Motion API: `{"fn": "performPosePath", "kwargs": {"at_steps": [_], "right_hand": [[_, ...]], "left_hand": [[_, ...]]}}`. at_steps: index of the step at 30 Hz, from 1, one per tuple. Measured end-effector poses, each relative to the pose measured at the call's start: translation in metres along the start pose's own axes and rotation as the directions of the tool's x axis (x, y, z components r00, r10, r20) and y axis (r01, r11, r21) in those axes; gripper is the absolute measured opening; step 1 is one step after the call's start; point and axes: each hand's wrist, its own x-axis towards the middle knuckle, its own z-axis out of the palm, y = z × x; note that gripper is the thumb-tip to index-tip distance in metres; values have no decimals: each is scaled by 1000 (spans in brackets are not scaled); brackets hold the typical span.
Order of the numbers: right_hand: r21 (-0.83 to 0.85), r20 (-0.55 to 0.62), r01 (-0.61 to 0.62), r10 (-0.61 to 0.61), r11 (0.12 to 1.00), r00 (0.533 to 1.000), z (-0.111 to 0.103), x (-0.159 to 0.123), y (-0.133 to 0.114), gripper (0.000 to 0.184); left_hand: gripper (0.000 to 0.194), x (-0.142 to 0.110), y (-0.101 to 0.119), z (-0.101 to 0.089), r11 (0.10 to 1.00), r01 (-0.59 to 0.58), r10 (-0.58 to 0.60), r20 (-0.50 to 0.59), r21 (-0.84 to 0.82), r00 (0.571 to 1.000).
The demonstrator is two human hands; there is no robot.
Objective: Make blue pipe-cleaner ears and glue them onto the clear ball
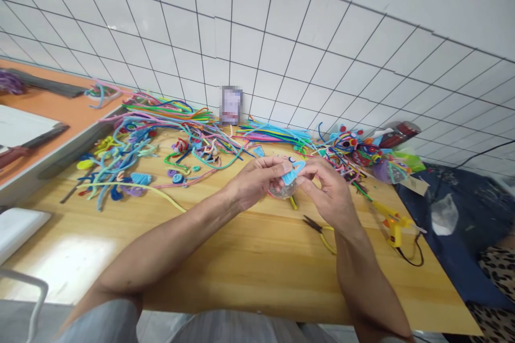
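Note:
A light blue pipe cleaner piece (290, 173), coiled flat with a loop at its upper end, is between my two hands above the table. My left hand (257, 179) is closed, its thumb and fingers pinching the piece from the left. The fingers of my right hand (326, 192) are bent and pinched at the piece's right side, by the loop. Just under the piece, a clear rounded object (284, 191) shows between the hands; I cannot make out how it is held. Yellow-handled pliers (324, 233) lie below my right hand.
Loose pipe cleaners (169, 110) in many colours lie along the tiled wall. Small twisted shapes (140, 178) are spread at the left. A yellow glue gun (395, 228) with a black cord rests at the right. A white box (24, 228) stands at the left edge.

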Motion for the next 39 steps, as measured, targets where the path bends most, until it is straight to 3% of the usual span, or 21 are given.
{"fn": "performPosePath", "kwargs": {"at_steps": [10,14,18,24,27,32,39], "right_hand": [[-19,-70,31,-32,999,997,0,0,3,12],[-66,-185,-121,107,990,977,5,-5,-2,5],[-27,-217,-191,181,981,959,13,-10,-9,7],[142,-195,-246,271,959,943,22,-11,-10,11],[165,-197,-231,261,959,945,22,-12,-9,12],[40,-225,-161,166,986,960,21,-10,-13,6],[-54,-228,-91,77,994,971,20,-7,-16,15]], "left_hand": [[50,-3,2,4,999,35,-35,8,3,999],[45,-5,0,6,992,-125,127,-75,32,989],[40,-7,-6,8,938,-320,337,-141,132,931],[33,-12,-10,12,873,-406,453,-143,272,880],[31,-12,-10,12,858,-418,470,-130,297,873],[35,-12,-10,11,847,-409,471,-123,340,874],[34,-11,-9,11,850,-407,462,-100,333,881]]}}
